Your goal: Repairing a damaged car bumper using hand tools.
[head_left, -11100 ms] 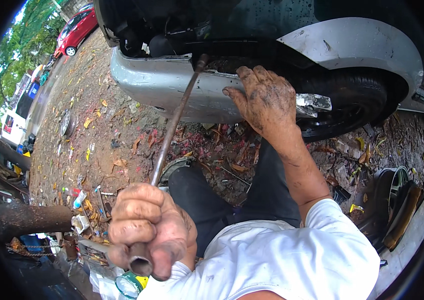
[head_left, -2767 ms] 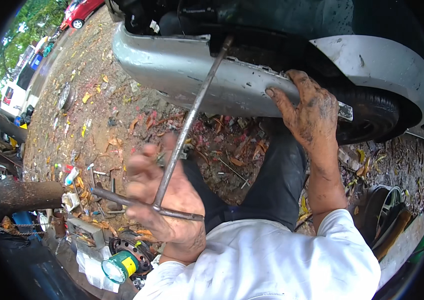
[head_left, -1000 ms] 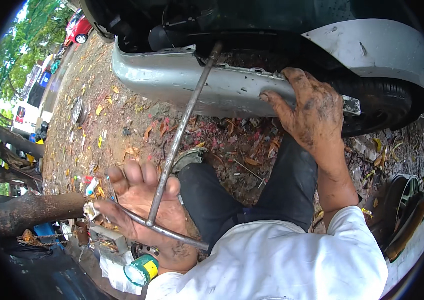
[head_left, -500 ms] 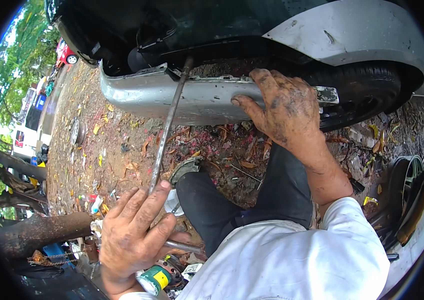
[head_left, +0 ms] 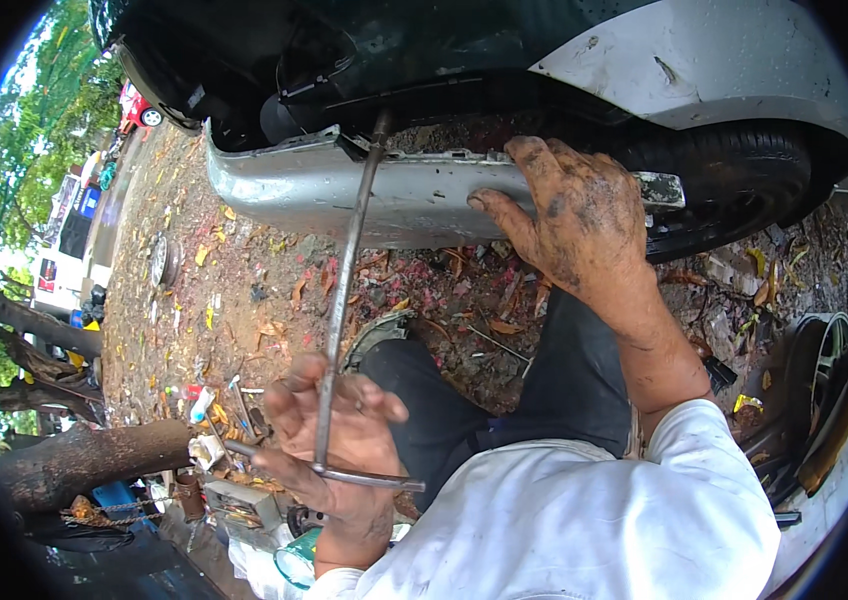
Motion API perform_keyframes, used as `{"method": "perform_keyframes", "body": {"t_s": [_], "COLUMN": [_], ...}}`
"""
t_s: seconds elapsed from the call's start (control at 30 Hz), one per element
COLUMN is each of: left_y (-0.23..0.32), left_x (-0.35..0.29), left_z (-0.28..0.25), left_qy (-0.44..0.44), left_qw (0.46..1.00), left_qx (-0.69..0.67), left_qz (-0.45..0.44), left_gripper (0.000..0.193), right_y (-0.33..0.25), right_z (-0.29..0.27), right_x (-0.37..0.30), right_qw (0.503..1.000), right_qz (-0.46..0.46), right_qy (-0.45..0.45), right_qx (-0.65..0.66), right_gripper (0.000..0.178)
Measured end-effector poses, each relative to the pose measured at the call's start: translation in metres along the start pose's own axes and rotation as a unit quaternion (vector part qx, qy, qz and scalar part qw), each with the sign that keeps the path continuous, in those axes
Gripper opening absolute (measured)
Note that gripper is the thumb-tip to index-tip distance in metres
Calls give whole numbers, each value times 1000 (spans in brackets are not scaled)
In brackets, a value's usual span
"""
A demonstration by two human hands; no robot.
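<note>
A long steel T-handle wrench (head_left: 348,262) slants from the car's dark underside down to my left hand (head_left: 362,432). That hand is turned palm up with its fingers apart and loosely bent. The wrench's crossbar lies over the palm, and its shaft passes in front of the fingers. The wrench's far end is in shadow just above the silver bumper (head_left: 424,208), so what it meets is hidden. My right hand (head_left: 592,225) grips the bumper's upper edge near the wheel, fingers over the top and thumb against the outer face.
The car's tyre (head_left: 744,180) stands right of the bumper under a pale fender (head_left: 689,65). Leaves and litter cover the dirt ground. A log (head_left: 94,462) lies at the left, a wheel rim (head_left: 829,345) at the right. Other vehicles stand far left.
My left hand has turned from back up to palm up and shifted right. The crossbar has swung round and now shows across the palm. The right hand stays on the bumper.
</note>
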State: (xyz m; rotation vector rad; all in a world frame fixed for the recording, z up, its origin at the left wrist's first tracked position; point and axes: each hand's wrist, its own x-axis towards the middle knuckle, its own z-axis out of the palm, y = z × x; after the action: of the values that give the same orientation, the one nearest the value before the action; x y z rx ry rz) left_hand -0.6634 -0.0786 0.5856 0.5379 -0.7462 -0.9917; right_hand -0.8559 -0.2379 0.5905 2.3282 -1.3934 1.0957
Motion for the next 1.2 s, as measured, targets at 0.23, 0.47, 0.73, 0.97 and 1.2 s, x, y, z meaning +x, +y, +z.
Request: {"method": "perform_keyframes", "body": {"t_s": [0.23, 0.47, 0.73, 0.97, 1.2], "left_y": [29, 79, 63, 61, 50], "left_x": [-5, -22, -18, -6, -19], "left_z": [-26, -7, -11, -33, -43], "left_qy": [20, -268, 4, 8, -19], "left_qw": [838, 440, 716, 994, 997], "left_qx": [436, 798, 634, 100, -17], "left_qz": [327, 314, 291, 42, -69], "left_gripper": [67, 50, 51, 42, 40], "right_y": [0, 3, 2, 3, 4], "right_z": [0, 0, 2, 0, 1], "right_x": [5, 2, 1, 2, 2], "right_qw": [1000, 999, 999, 999, 999], "right_qz": [2, 1, -4, -2, -3], "right_qy": [9, 5, 21, 19, 15], "right_qx": [20, 39, 50, 42, 45], "right_gripper": [32, 32, 31, 31, 31]}}
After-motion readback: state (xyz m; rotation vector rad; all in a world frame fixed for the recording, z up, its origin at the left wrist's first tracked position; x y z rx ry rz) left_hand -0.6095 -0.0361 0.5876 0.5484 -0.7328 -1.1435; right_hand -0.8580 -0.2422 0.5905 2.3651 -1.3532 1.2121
